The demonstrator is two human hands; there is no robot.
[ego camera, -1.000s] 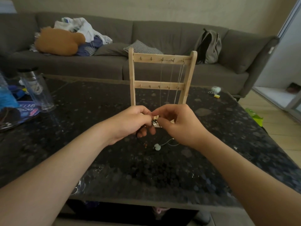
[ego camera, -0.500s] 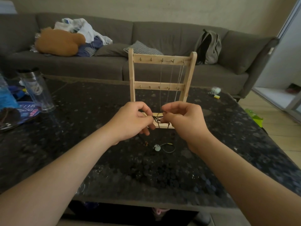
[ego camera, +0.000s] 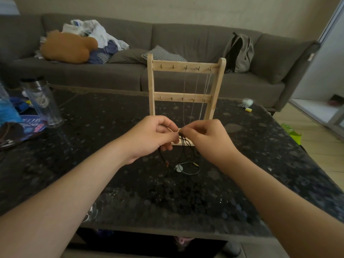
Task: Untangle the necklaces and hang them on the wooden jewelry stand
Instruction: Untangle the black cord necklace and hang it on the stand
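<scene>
"Hands point(ego camera: 151, 137) first: what are they doing?"

"Both are working in front of the wooden jewelry stand point(ego camera: 151, 84). The left hand is pinching a knot of black cords point(ego camera: 184, 144) between thumb and fingertips, and the right hand point(ego camera: 209, 140) is pinching the same knot from the other side, so the fingertips are nearly meeting."

"Where is the rest of that tangle lying?"

"Strands are hanging from the pinch to the tabletop point(ego camera: 111, 127). One is ending in a pale pendant point(ego camera: 178, 168) lying just below the hands, with a loop of cord curling beside it. Another is trailing under the left hand to some small reddish beads point(ego camera: 167, 162)."

"Is anything hanging on the stand?"

"Thin chains point(ego camera: 184, 86) are hanging from hooks on the right half of the top rail, running down past the lower rail."

"And around it?"

"A clear bottle point(ego camera: 43, 103) is standing at the left, and a backpack point(ego camera: 240, 53) is leaning on the sofa point(ego camera: 186, 40) behind."
</scene>
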